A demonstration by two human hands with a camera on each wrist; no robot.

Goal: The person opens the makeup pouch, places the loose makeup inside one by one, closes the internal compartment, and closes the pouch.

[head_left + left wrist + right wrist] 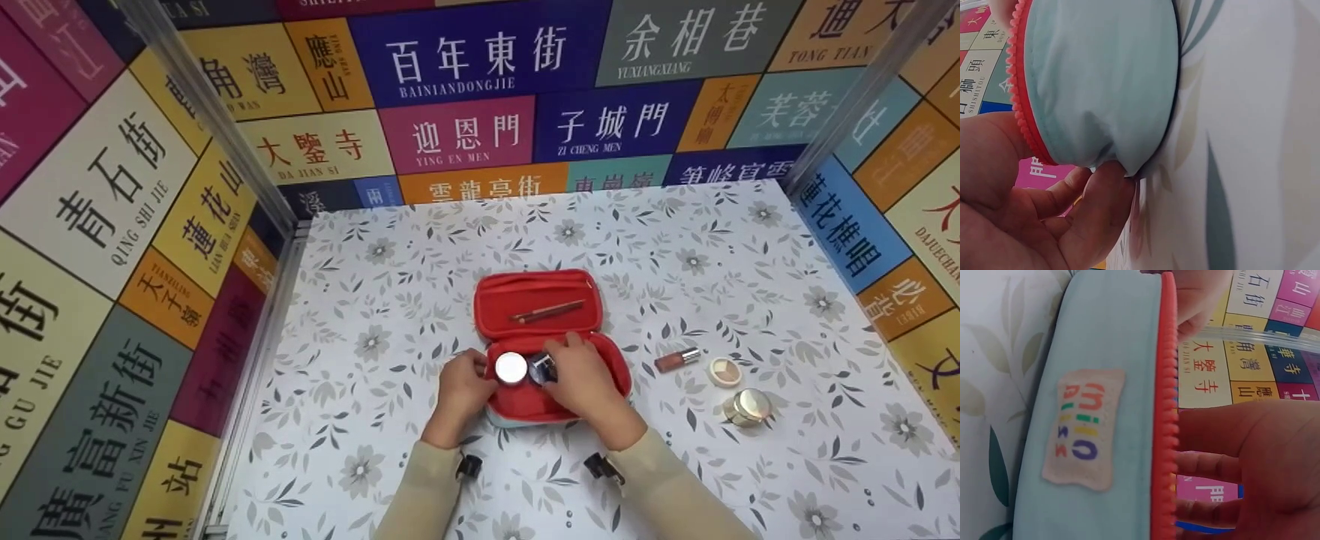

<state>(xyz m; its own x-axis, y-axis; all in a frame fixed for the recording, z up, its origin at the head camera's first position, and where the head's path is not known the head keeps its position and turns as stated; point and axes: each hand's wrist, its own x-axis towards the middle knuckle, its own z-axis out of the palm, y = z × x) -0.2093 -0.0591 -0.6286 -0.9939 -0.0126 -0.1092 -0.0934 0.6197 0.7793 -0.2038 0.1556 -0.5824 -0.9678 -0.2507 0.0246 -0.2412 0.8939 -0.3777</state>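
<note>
A light blue zip pouch (525,421) with a red lining lies unzipped, its lid folded back. My left hand (463,386) grips the pouch's left end; in the left wrist view its thumb is at the red zip edge and its fingers press the blue fabric (1106,84). Over the pouch, my right hand (581,379) pinches a small dark blue round container (540,370), partly hidden by the fingers. Beside that container, a white-topped round jar (511,368) sits in the pouch. A reddish-brown pencil (551,310) lies in the lid.
To the right on the floral tabletop (360,292) lie a lip gloss tube (676,360), a small round palette (725,372) and a gold-lidded jar (748,407). Walls with colourful lettered panels (472,52) border the back and both sides.
</note>
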